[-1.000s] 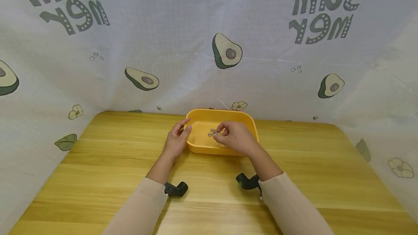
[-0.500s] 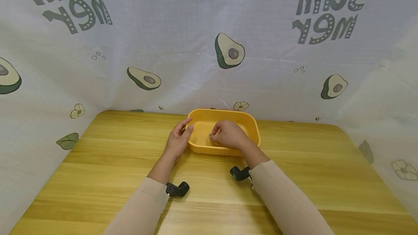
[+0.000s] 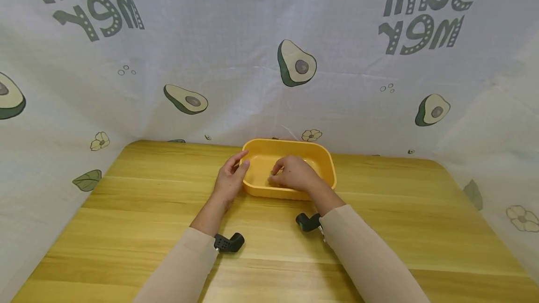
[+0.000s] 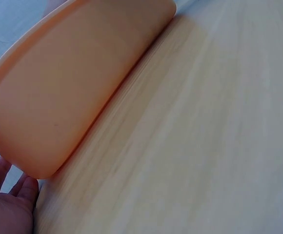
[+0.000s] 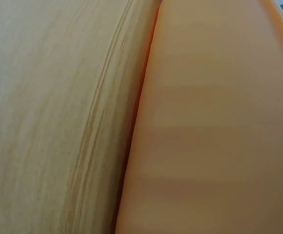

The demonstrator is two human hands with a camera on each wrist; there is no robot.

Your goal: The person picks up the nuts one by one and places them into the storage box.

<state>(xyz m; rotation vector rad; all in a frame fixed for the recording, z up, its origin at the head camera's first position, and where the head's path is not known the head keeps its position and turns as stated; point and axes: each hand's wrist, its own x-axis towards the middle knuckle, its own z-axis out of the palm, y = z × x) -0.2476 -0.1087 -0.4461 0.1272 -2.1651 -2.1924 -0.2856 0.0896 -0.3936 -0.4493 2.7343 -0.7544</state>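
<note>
A yellow rectangular plastic bin (image 3: 290,194) sits near the table's back edge. At its left end my left hand (image 3: 227,182) rests with spread, relaxed fingers, the thumb and a fingertip at the rim. In the left wrist view, fingers (image 4: 28,187) touch the outside of the bin (image 4: 68,83) by its lower corner. My right hand (image 3: 294,174) reaches over the front rim into the bin, thumb and index finger pinched low over the floor. A small round metal piece (image 3: 270,175) shows faintly at these fingertips; the hand hides whatever lies beneath it.
The bin stands on a wood-grain table (image 3: 269,265). Behind it hangs a white cloth (image 3: 236,36) printed with avocados and mirrored lettering. Black wrist camera mounts (image 3: 229,243) stick out from both wrists. In the right wrist view only the bin's ribbed front wall (image 5: 205,126) and table show.
My right hand has shifted slightly left and lower inside the bin. Several small metal pieces seen earlier at its fingertips are now mostly covered by the hand. The left hand stays put.
</note>
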